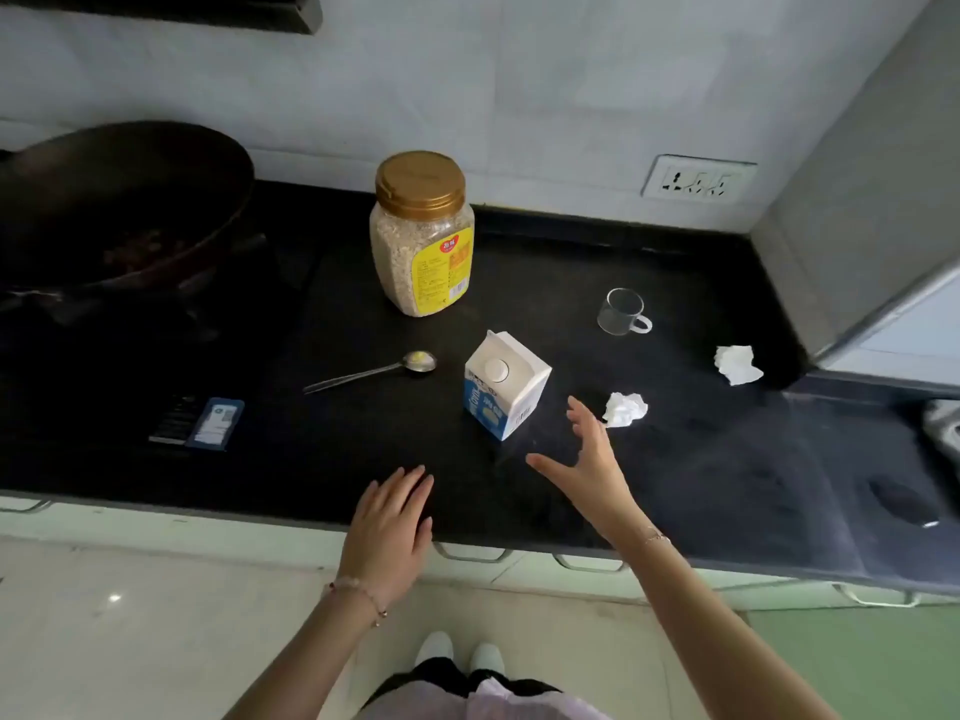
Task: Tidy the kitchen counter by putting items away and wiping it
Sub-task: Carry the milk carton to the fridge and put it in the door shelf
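Note:
On the black counter stand an oat jar with a gold lid and a blue-and-white milk carton. A metal spoon lies left of the carton. A small glass cup sits at the right. Two crumpled tissues lie there too, one just right of the carton and one farther right. My right hand hovers open, fingers spread, in front of the carton and close to the nearer tissue. My left hand rests flat and empty at the counter's front edge.
A dark wok sits on the stove at the left. A small blue card lies near the stove's front. A wall socket is at the back right. A grey cabinet side bounds the counter on the right.

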{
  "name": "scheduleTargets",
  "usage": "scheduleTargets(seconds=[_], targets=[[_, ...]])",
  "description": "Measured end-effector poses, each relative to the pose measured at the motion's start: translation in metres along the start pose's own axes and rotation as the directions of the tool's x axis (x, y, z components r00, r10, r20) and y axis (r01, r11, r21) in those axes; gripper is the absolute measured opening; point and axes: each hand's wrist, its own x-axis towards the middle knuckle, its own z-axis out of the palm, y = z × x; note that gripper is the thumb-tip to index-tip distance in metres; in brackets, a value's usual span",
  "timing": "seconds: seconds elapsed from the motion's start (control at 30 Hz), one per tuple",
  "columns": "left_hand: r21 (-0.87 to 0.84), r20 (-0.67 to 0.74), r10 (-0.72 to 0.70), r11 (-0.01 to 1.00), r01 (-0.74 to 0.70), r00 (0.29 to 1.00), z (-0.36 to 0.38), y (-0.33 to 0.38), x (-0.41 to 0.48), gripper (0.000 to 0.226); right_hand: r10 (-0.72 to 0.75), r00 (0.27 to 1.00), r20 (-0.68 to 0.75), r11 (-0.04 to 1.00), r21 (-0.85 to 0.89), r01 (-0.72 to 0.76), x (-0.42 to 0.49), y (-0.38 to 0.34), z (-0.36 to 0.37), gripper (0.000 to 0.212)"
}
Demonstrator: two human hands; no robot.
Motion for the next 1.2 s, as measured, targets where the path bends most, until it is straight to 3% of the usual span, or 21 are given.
scheduleTargets(seconds=[0.1,0.2,0.23,0.3,0.47,0.5,0.53,0.57,0.63,0.83,0.97,1.07,1.13,1.2], targets=[[-0.120,0.047,-0.043,0.992,0.049,0.998,-0.001,0.000,-0.001,0.061,-0.028,1.000,-0.010,0.999,0.025,0.029,0.018,-0.017,0.009,0.109],[-0.096,0.105,0.003,0.995,0.007,0.994,-0.002,-0.001,-0.004,0.034,-0.048,0.999,-0.012,0.992,0.120,0.049,0.032,-0.029,0.021,0.115],[-0.104,0.140,0.016,0.995,-0.001,0.990,-0.003,-0.001,-0.004,0.046,-0.057,0.998,-0.018,0.985,0.161,0.059,0.035,-0.031,0.024,0.112],[-0.009,0.063,0.021,1.000,-0.021,0.998,0.001,-0.002,-0.007,0.061,-0.077,0.996,-0.041,0.970,0.226,0.084,0.038,-0.034,0.028,0.102],[0.017,0.189,0.011,1.000,-0.015,0.982,-0.008,0.001,-0.009,0.038,-0.063,0.993,-0.099,0.959,0.271,0.087,0.040,-0.036,0.030,0.071],[0.020,0.164,0.005,1.000,-0.009,0.986,-0.010,0.001,-0.009,0.032,-0.061,0.993,-0.105,0.958,0.274,0.088,0.039,-0.037,0.028,0.070],[0.013,0.104,0.002,1.000,-0.003,0.995,-0.007,0.000,-0.007,0.041,-0.065,0.991,-0.113,0.958,0.272,0.094,0.037,-0.039,0.027,0.070],[-0.029,0.131,-0.028,0.999,0.032,0.991,-0.008,0.000,-0.004,0.053,-0.067,0.991,-0.120,0.958,0.271,0.097,0.034,-0.041,0.024,0.070],[-0.006,0.097,-0.046,0.999,0.047,0.994,-0.017,0.001,-0.001,0.058,-0.074,0.989,-0.127,0.954,0.280,0.107,0.029,-0.044,0.019,0.069],[-0.114,-0.001,0.012,0.993,-0.012,1.000,-0.030,0.002,0.007,0.036,-0.122,0.986,-0.117,0.933,0.324,0.154,0.010,-0.050,0.004,0.065],[-0.258,0.008,-0.129,0.958,0.126,0.992,-0.039,0.006,-0.005,0.036,-0.171,0.983,-0.071,0.913,0.364,0.185,0.000,-0.053,-0.002,0.064],[-0.375,0.017,-0.316,0.878,0.299,0.949,-0.048,0.009,-0.027,0.037,-0.221,0.972,0.076,0.909,0.378,0.177,-0.004,-0.059,0.002,0.061],[-0.431,0.075,-0.446,0.792,0.432,0.892,-0.044,0.010,-0.049,0.036,-0.257,0.948,0.190,0.912,0.373,0.172,-0.008,-0.064,0.010,0.060],[-0.531,0.171,-0.599,0.612,0.586,0.782,-0.030,0.014,-0.079,0.030,-0.300,0.902,0.311,0.914,0.365,0.178,-0.014,-0.068,0.020,0.060]])
